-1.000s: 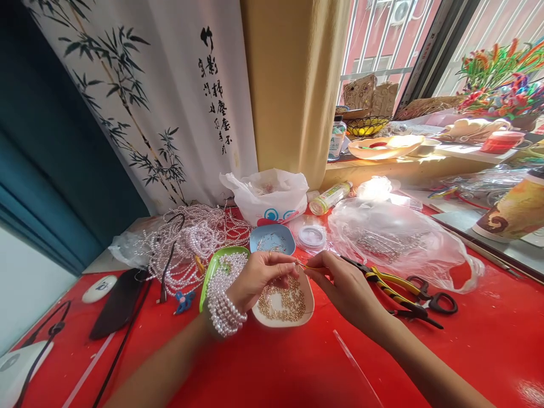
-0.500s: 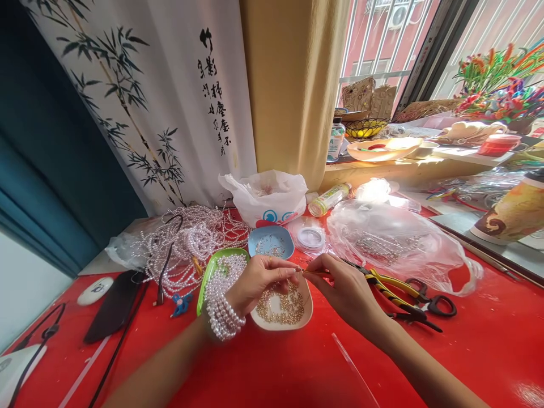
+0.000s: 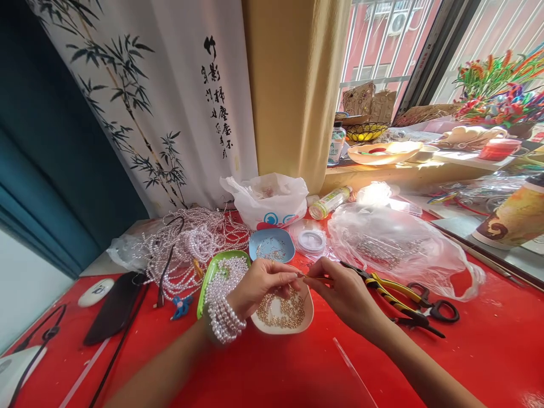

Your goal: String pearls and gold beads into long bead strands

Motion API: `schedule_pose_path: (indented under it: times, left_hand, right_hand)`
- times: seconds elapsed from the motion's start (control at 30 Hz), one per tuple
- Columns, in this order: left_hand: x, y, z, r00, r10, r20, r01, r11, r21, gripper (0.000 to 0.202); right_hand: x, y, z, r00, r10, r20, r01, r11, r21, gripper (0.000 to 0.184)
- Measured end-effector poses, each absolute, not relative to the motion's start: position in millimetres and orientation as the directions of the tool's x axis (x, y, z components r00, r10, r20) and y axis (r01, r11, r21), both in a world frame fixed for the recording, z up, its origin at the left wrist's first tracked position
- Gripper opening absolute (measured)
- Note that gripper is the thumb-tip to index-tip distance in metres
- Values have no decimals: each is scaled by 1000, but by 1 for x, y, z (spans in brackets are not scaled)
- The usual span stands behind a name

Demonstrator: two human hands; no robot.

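Note:
My left hand (image 3: pixel 268 283) is closed in a pinch above a white dish (image 3: pixel 283 330) of small gold beads (image 3: pixel 293 316). What sits between its fingertips is too small to make out. My right hand (image 3: pixel 335 283) grips a slim gold-coloured tool (image 3: pixel 319 277), possibly tweezers, its tip meeting the left fingertips. Coiled round my left wrist are strands of pearly beads (image 3: pixel 224 322). Partly behind that wrist, a green dish (image 3: pixel 203 286) holds loose pearly beads (image 3: pixel 227 275). Farther back, a blue dish (image 3: pixel 272 233) contains tiny metal pieces.
Yellow-handled pliers (image 3: pixel 395 283) and black scissors (image 3: pixel 444 310) lie at right, before a clear plastic bag (image 3: pixel 403 232). A heap of bead strands (image 3: pixel 191 238) is at left, near a black phone (image 3: pixel 113 309). A white bag (image 3: pixel 272 198) stands behind the dishes.
The whole view has shifted slightly, so everything sits a little lower. Both hands keep their pinching grips over the white dish, with only slight finger movement.

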State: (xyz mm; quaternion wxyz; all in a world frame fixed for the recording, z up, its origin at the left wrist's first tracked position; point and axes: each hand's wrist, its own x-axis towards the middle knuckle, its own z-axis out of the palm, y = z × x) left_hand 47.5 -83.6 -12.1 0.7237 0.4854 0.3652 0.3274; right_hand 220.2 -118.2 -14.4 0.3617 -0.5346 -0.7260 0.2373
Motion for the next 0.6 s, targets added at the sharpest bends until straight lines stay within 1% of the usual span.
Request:
schedule_pose_path:
  times: [0.07, 0.13, 0.2, 0.3, 0.4, 0.5, 0.6]
  left_hand:
    - [47, -84, -12, 534, 821, -201, -138, 320, 937, 23]
    - [47, -83, -12, 550, 812, -194, -159, 330, 931, 23]
    - [46, -83, -11, 571, 800, -183, -175, 336, 925, 21]
    - [45, -84, -9, 586, 792, -172, -193, 343, 919, 19]
    - [46, -85, -6, 563, 804, -191, -189, 351, 917, 19]
    - [46, -85, -5, 550, 808, -210, -175, 357, 917, 20]
    - [46, -85, -6, 546, 809, -217, -167, 359, 918, 21]
  right_hand:
    - [220, -117, -13, -202, 961, 191, 449, 264, -854, 19]
    - [220, -115, -13, -259, 959, 117, 255, 184, -949, 23]
    - [220, -114, -15, -307, 950, 60, 98, 94, -991, 25]
    - [220, -114, -17, -348, 937, -5, -20, -13, -1000, 27]
    - [218, -114, -17, -349, 937, -4, -21, -12, -1000, 27]
    - [216, -115, -14, -286, 956, 64, 84, 92, -992, 25]
    - [216, -115, -12, -214, 968, 135, 214, 181, -960, 22]
